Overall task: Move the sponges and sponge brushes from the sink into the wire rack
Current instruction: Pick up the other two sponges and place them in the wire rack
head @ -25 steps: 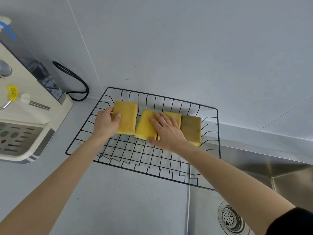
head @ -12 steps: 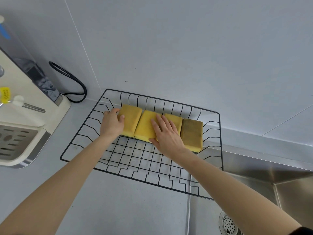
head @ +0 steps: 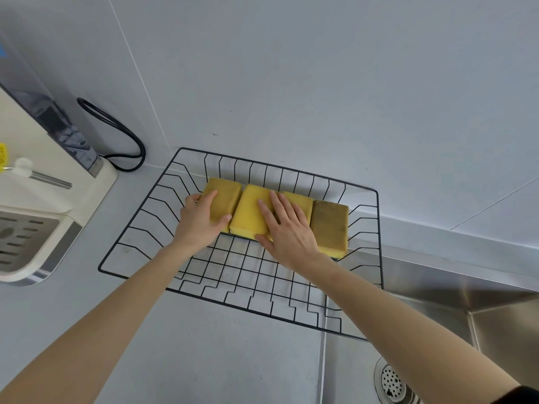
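Note:
Four sponges lie in a row at the back of the black wire rack [head: 139, 209]. My left hand [head: 198, 223] grips the leftmost yellow sponge [head: 226, 196] at its left and front edges, pressed against the second yellow sponge [head: 250, 211]. My right hand [head: 288, 228] lies flat with fingers spread over the second and the third yellow sponge [head: 300, 201]. The fourth sponge [head: 331, 225], brownish on top, sits untouched at the right end. No sponge brush is in view.
The steel sink [head: 437, 301] with its drain [head: 392, 383] lies at the lower right, and the rack's right end overhangs it. A cream countertop appliance [head: 35, 199] stands at the left, its black cable [head: 122, 135] looped against the wall.
My left hand has slid the leftmost sponge to the right until it meets the second one. My right hand has stayed flat on the middle sponges.

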The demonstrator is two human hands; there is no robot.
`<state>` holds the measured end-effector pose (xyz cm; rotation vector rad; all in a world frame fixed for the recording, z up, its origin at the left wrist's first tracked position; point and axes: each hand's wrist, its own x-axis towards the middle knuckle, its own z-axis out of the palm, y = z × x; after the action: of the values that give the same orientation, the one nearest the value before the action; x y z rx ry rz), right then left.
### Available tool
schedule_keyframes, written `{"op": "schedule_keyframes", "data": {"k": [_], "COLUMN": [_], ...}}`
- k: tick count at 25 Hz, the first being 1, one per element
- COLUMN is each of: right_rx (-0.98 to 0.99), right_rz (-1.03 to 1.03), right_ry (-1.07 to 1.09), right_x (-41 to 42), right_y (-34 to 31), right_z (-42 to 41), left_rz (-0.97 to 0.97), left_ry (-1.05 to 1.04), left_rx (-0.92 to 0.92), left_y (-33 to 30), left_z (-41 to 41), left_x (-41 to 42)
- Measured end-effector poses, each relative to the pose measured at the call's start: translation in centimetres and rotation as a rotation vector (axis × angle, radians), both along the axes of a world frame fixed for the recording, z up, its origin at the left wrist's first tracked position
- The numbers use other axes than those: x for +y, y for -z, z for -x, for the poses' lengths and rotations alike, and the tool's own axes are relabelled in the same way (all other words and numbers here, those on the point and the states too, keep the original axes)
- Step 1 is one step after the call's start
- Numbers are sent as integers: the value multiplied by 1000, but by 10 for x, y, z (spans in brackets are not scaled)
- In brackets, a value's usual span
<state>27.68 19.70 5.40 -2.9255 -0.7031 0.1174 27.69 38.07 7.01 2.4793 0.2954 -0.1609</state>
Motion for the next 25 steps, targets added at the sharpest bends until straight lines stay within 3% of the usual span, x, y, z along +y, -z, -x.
{"op": "schedule_keyframes", "data": {"k": [13,18,25], "right_rx": [50,52,-53], "right_rz": [-20,-38,-83], "right_ry": [26,22,70], "right_x": [-1,-7,-35], "right_y": [-4,-25,-70], "right_z": [1,14,48], "left_rz": [33,-82,-18], "left_ry": [89,161,249], "left_rx": [123,69,-31], "left_y": [-3,-19,-65], "left_z": [2,13,43], "left_x": [0,-2,-26]}}
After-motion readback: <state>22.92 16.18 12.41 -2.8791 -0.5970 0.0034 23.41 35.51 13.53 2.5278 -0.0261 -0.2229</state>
